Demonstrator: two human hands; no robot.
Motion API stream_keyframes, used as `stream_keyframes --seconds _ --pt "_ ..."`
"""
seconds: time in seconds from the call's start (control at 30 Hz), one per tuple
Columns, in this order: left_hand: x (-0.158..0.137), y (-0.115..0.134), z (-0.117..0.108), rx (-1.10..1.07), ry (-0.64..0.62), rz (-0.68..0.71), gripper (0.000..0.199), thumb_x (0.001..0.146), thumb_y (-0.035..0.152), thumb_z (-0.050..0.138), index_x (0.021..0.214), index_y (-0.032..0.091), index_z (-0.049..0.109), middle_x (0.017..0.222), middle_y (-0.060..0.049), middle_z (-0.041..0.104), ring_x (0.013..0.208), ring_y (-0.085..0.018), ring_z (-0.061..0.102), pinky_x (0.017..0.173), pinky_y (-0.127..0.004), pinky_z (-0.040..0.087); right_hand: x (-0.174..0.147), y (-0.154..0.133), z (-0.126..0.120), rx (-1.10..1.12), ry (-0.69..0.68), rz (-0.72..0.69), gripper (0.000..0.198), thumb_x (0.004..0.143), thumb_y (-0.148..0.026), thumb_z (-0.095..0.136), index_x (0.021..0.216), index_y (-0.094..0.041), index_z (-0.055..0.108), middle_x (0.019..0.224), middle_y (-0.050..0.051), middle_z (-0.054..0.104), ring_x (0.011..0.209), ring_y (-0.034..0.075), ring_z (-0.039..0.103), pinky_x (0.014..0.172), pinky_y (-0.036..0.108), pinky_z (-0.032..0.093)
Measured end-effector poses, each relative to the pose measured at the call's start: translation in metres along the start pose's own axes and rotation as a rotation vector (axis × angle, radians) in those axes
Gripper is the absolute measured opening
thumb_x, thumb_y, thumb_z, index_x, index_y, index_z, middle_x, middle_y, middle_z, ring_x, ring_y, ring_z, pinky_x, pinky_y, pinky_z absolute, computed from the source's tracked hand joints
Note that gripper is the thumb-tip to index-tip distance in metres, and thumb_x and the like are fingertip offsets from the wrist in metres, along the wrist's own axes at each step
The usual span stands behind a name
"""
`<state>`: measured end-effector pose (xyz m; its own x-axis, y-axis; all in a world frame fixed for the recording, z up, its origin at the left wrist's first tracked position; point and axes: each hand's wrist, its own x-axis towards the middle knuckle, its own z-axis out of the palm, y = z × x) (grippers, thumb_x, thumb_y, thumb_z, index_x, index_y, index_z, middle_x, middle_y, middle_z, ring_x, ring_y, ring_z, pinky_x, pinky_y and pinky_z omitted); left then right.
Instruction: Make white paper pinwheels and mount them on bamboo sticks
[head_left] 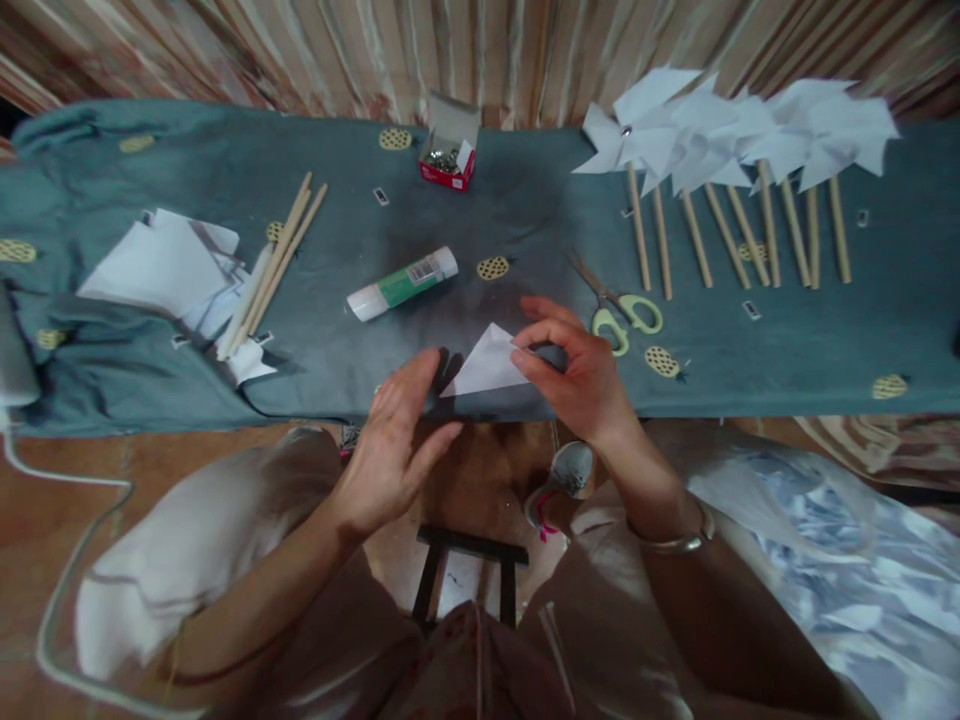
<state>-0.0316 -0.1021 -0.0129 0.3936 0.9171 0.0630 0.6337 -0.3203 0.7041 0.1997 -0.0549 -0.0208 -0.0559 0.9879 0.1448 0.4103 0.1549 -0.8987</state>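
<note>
A white sheet of paper folded into a triangle (486,366) lies near the front edge of the cloth-covered table. My right hand (574,368) pinches its right side between thumb and fingers. Left of the paper, my left hand (397,440) is held with fingers stretched and thumb apart, holding nothing. Just beyond my right hand lie scissors (621,312) with pale green handles, their blades pointing away. A green and white glue stick (403,284) rests on its side past my left hand.
White paper pinwheels (712,130) on wooden sticks lie in a row at the back right. An opened red box (448,170) of metal pins stands at the back. To the left are paper pieces (161,265) and loose wooden sticks (281,260). A white cable (82,560) hangs at left.
</note>
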Motion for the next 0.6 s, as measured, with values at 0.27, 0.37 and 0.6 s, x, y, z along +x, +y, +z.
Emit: stream_keyframes --seconds 0.27,0.37,0.6 --pt "0.037 0.005 -0.004 -0.779 0.21 -0.344 0.063 0.084 0.055 0.068 0.137 0.024 0.057 0.137 -0.01 0.063 0.13 -0.03 0.057 0.106 -0.044 0.05 0.002 -0.009 0.001 0.203 -0.012 -0.027 0.009 0.079 -0.018 0.067 0.082 -0.024 0.072 0.137 0.005 0.061 0.133 0.023 0.054 0.111 0.043 0.04" --pt "0.045 0.01 -0.005 -0.933 0.108 -0.453 0.056 0.076 0.056 0.074 0.121 0.023 0.069 0.123 -0.01 0.072 0.113 -0.03 0.067 0.092 -0.041 0.058 0.003 -0.011 0.001 0.215 -0.016 -0.052 0.011 0.077 -0.017 0.068 0.082 -0.025 0.073 0.14 0.003 0.059 0.136 0.023 0.051 0.113 0.043 0.039" --pt "0.055 0.017 -0.006 -0.984 -0.061 -0.606 0.036 0.064 0.053 0.083 0.067 0.018 0.075 0.068 -0.006 0.073 0.058 -0.015 0.065 0.054 -0.023 0.052 0.001 -0.019 -0.003 0.244 -0.036 -0.055 0.01 0.077 -0.017 0.068 0.08 -0.026 0.074 0.144 0.003 0.056 0.139 0.023 0.047 0.116 0.044 0.035"
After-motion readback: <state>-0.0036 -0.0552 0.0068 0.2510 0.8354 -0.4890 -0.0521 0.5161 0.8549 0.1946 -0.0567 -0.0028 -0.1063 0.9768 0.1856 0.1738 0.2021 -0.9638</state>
